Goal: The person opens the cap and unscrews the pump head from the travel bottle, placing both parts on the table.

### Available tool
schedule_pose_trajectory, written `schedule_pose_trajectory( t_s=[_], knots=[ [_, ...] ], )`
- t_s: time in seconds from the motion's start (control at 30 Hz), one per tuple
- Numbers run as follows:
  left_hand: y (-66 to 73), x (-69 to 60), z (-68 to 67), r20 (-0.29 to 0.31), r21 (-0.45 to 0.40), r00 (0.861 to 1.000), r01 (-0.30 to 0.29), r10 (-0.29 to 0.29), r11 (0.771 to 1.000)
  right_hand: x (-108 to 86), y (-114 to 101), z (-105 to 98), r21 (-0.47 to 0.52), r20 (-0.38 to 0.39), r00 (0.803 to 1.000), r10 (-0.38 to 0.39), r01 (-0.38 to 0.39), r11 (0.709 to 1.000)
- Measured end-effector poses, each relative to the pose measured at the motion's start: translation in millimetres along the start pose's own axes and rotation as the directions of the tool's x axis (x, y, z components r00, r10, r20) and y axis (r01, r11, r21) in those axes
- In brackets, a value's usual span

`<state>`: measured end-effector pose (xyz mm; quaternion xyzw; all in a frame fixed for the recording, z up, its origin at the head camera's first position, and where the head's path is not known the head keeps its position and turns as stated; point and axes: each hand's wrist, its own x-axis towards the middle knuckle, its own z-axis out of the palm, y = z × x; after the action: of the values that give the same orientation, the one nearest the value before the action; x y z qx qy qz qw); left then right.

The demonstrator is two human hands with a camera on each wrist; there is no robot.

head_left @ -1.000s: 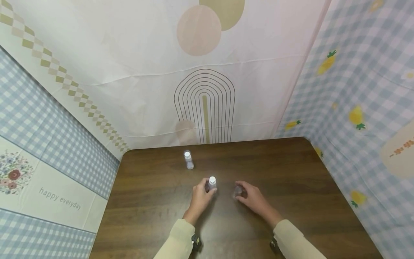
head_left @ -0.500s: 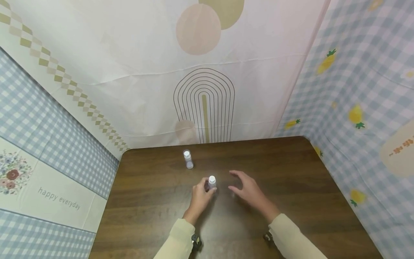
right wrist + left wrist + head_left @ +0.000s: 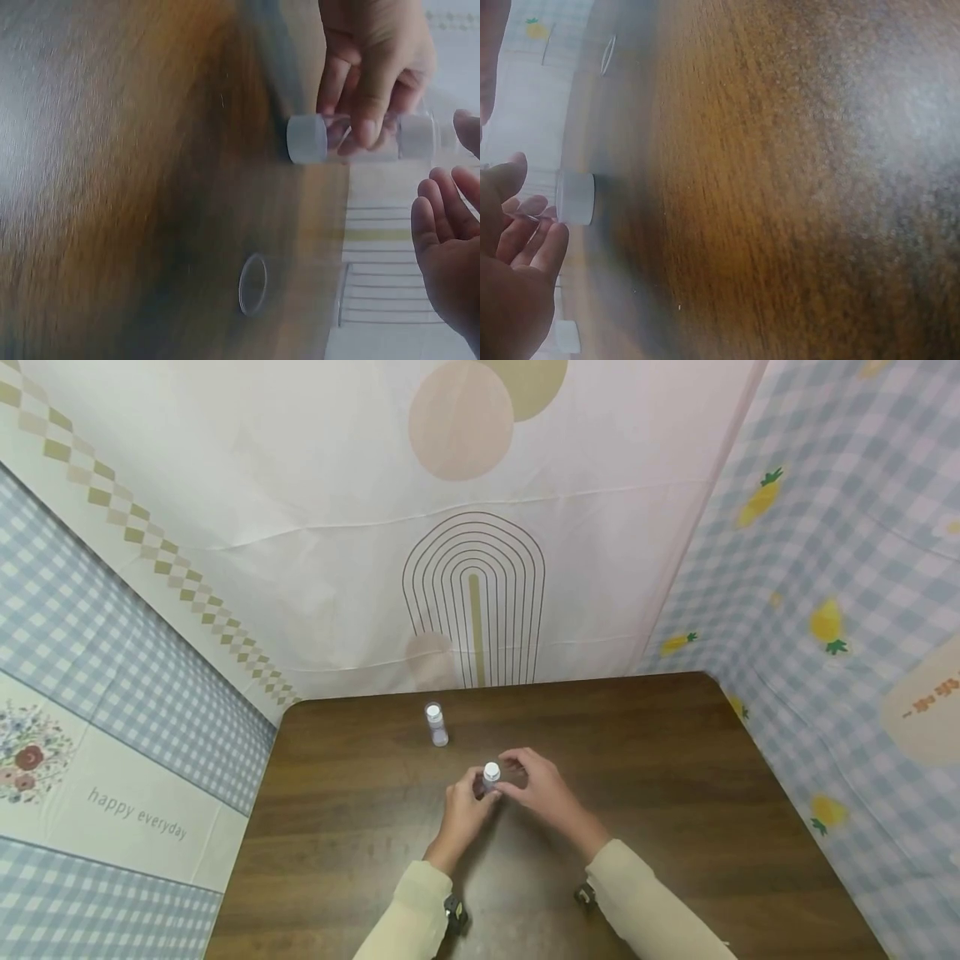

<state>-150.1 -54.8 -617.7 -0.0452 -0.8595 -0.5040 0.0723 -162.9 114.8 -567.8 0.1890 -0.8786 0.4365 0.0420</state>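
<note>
In the head view my left hand [image 3: 465, 810] grips a small clear bottle [image 3: 491, 774] with a white top, upright at mid table. The right wrist view shows its white base [image 3: 306, 139] and my left thumb and fingers round the clear body. My right hand [image 3: 543, 789] hovers at the bottle's top, thumb and fingers apart and slightly curved; in the right wrist view a gap shows between them. A clear cylindrical cover [image 3: 253, 285] stands rim-down on the table, its rim [image 3: 609, 54] faint in the left wrist view. In the head view I cannot make the cover out.
A second bottle [image 3: 436, 724] with a white top and clear cover stands upright near the back left of the brown wooden table [image 3: 637, 727]. Printed fabric [image 3: 337, 602] hangs behind the table and along both sides.
My right hand has let go of the clear cover, leaving it on the table, and moved left to the bottle's top. My left hand has kept its grip in the same place.
</note>
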Motion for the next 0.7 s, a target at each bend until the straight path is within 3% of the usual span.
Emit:
schedule_pose_trajectory(
  t_s=[0.7],
  knots=[
    [-2.9,2.2,1.8,-0.025,0.043,0.999,-0.031,0.032,0.999,9.1,-1,17,-0.064,-0.044,0.999,-0.032,0.029,0.998]
  ],
)
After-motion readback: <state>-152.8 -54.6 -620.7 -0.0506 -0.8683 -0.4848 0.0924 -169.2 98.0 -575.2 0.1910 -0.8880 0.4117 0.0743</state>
